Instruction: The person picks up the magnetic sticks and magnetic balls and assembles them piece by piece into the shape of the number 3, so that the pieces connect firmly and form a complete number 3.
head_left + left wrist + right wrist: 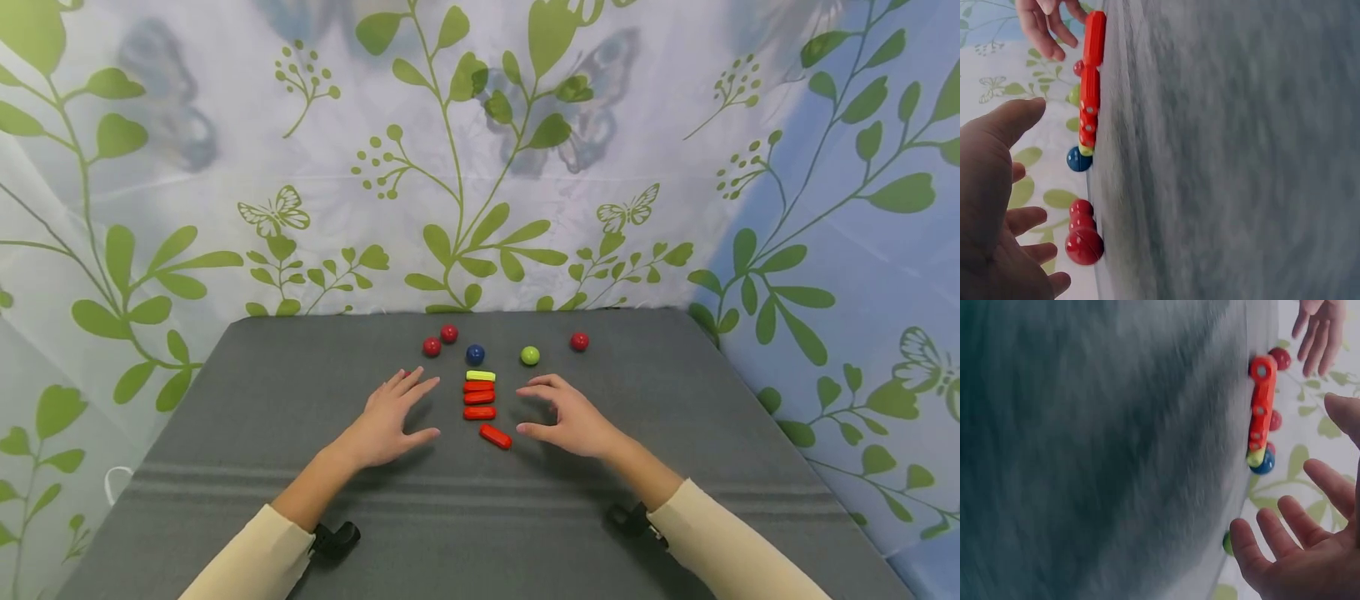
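My left hand [385,427] hovers over the table with its fingers spread, holding nothing. To the right, my right hand [576,423] is likewise relaxed and bare, thumb apart from the fingers. Between the hands lies a column of short red rods [479,413] with a yellow-green rod [481,377] at its far end. The nearest red rod [496,437] is slanted, close to the right fingertips. Pale round spots show on the rod ends [1261,370] in the right wrist view. A red ball [1084,245] sits beyond the left fingers, mostly hidden by them in the head view.
Behind the rods stand a blue ball [476,355], a green ball [530,356], two red balls [432,347] at left and another red ball [580,342] at right. A curtain [480,167] printed with leaves hangs at the far edge of the grey table [480,533].
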`<state>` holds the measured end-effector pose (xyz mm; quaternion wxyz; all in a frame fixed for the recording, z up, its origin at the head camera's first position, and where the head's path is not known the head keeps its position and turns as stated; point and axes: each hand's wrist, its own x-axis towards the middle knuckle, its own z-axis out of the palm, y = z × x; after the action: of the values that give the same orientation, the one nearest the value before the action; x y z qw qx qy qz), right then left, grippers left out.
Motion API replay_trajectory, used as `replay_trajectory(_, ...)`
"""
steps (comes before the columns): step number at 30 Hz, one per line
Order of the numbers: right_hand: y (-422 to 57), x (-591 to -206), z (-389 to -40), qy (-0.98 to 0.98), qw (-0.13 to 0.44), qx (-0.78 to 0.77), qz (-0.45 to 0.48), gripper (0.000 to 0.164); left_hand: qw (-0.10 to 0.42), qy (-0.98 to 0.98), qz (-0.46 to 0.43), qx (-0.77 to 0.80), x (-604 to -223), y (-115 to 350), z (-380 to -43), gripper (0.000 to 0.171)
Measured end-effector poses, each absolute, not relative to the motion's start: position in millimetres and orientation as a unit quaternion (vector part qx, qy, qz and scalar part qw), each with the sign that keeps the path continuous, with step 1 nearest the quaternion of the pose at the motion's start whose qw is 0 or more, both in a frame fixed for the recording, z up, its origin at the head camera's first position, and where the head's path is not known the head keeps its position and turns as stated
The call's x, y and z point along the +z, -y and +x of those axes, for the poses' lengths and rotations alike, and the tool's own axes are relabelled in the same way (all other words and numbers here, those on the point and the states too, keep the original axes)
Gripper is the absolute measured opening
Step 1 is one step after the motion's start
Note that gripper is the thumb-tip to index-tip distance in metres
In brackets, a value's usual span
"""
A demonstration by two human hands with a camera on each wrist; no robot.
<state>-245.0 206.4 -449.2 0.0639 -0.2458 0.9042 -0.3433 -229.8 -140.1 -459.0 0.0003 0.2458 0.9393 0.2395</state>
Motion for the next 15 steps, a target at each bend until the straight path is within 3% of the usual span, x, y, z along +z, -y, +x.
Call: replay_trajectory(15, -186.0, -462.1, -237.8, -0.891, 0.111, -0.366, -0.246, 0.046, 0.05, -0.934, 0.229, 0.27, -456.9, 112.6, -214.1, 0.059)
